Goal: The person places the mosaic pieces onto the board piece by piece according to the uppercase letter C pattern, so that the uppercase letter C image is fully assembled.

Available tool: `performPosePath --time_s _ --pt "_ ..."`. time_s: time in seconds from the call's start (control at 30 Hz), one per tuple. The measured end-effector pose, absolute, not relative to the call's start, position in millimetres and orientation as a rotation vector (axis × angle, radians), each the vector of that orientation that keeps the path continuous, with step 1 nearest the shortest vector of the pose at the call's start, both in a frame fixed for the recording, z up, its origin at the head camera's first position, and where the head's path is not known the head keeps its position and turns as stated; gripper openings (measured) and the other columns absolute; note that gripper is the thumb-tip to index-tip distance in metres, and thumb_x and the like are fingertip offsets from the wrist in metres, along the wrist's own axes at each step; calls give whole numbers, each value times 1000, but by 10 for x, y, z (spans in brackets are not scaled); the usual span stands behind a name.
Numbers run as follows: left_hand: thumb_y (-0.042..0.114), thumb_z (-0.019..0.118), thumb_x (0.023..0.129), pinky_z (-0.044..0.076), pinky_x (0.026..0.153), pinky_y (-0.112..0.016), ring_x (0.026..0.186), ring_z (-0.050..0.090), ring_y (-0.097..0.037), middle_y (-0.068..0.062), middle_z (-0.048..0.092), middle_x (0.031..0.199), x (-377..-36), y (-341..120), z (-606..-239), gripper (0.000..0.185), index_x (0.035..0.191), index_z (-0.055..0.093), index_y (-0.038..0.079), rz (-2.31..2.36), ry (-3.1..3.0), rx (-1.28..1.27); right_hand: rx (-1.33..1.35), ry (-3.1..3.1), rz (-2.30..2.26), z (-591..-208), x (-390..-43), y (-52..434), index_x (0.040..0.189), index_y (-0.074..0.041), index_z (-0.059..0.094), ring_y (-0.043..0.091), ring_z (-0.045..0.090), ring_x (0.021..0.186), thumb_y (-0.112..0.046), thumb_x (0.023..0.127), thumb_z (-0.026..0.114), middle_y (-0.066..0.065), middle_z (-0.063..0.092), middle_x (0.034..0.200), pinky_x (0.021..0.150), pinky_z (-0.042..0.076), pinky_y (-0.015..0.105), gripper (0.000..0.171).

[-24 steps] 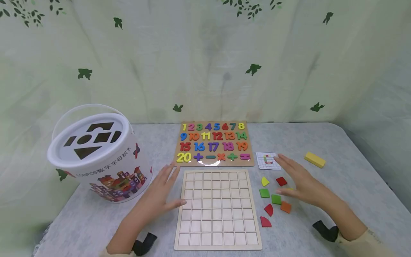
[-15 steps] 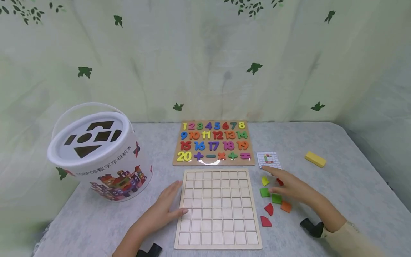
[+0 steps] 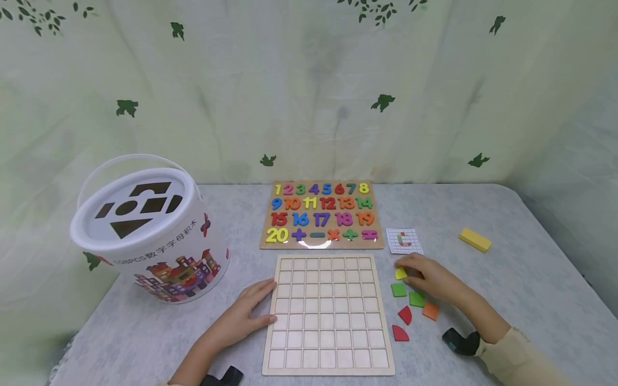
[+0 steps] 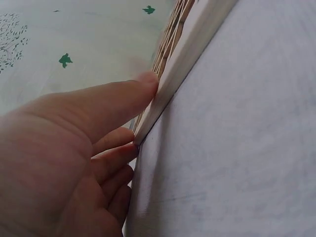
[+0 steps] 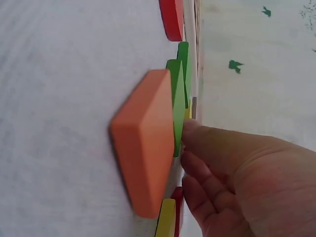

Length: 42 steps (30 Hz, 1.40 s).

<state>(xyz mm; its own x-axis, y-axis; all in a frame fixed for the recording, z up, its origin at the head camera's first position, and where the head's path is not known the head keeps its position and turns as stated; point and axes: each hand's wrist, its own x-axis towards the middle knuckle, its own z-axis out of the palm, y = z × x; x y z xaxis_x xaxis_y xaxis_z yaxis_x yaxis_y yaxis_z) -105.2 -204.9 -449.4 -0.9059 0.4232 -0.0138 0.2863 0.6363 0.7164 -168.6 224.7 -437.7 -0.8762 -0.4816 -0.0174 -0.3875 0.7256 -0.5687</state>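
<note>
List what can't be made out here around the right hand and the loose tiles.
- Red square tile: head view, hidden under the right hand.
- Grip on the yellow tile: fingertips cover its edge; hold or mere touch unclear.
- Pattern card: print too small.
- Orange tile: right wrist view, blurred, blocks tiles behind.

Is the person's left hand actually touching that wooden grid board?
Touching. In the left wrist view, the left hand's fingertips press against the edge of the grid board; the head view agrees.
</note>
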Motion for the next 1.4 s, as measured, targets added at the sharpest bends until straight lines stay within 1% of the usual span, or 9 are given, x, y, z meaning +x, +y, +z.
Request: performPosePath --time_s 0.17,0.37,0.53,0.77,0.87,1.07,1.17,1.3,1.4 --pt "42 63 80 22 100 -55 129 22 -33 -9 31 142 -1047 -2042 -4481 73 138 36 8 1112 2691 584 -640 2812 -787 -4360 -1705 2224 104 -9 63 16 49 88 -11 81 67 0 54 99 80 47 37 24" --pt "44 63 80 22 100 -54 129 22 -32 -8 32 141 -1044 -2034 -4486 73 138 36 9 1104 2695 579 -626 2811 -833 -4259 -1730 2158 107 -7 62 16 50 85 -13 81 67 -1 56 96 75 48 33 26" --pt "44 63 79 22 100 -54 129 23 -32 -9 32 141 -1039 -2034 -4490 74 138 36 8 1092 2705 579 -750 2806 -944 -4086 -1741 1928 109 -6 61 18 53 90 -11 82 66 -1 57 100 77 49 36 28" --pt "43 62 81 22 100 -54 129 24 -33 -11 32 141 -1031 -2014 -4490 73 139 35 7 1063 2719 613 -996 2735 -1138 -3951 -1732 1394 110 -7 61 21 55 93 -14 83 66 -1 57 105 79 48 35 29" --pt "43 62 81 23 99 -54 129 25 -33 -11 32 141 -1028 -2008 -4500 73 139 34 7 1032 2736 627 -1075 2684 -1197 -3981 -1736 1158 109 -8 61 20 55 92 -15 83 65 -1 57 105 78 48 35 27" --pt "42 62 81 24 99 -54 128 25 -32 -10 32 141 -1016 -2013 -4506 72 139 35 8 1008 2759 632 -1061 2568 -1230 -4131 -1812 780 106 -5 63 15 54 88 -12 83 65 -2 57 99 75 47 26 24" --pt "43 61 82 24 99 -54 128 25 -32 -10 32 141 -1016 -2011 -4501 72 139 35 8 1009 2751 634 -1017 2527 -1223 -4255 -1864 713 105 -4 63 13 53 85 -11 82 66 -2 57 96 73 47 24 23" --pt "42 63 81 24 100 -52 129 25 -30 -8 31 142 -1022 -2006 -4492 73 139 34 9 1002 2739 610 -983 2516 -1203 -4396 -1899 710 103 -9 65 10 50 80 -14 82 67 -4 55 91 70 45 23 21" --pt "39 64 81 24 101 -51 129 25 -29 -8 31 142 -1024 -2006 -4491 73 139 34 9 997 2738 598 -1004 2510 -1208 -4462 -1909 708 103 -12 65 11 47 78 -17 83 66 -4 53 89 67 43 24 21"
